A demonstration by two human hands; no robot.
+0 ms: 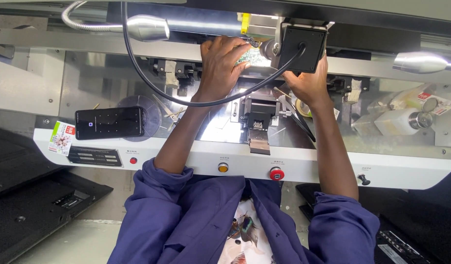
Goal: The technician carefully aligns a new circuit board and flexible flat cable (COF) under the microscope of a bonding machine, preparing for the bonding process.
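Shiny metal machine bed point(220, 128), matt black plastic camera box point(302, 47), glossy phone point(109, 122), blue cloth sleeves point(162, 205)

We saw a bright, evenly lit scene; the strongest light sat at the machine's back edge, where a small green circuit board point(248, 55) glared almost white; the steel bed point(215, 128) threw soft reflections; the lower corners lay dim; focus stayed sharp, with straight edges bowing slightly outward.
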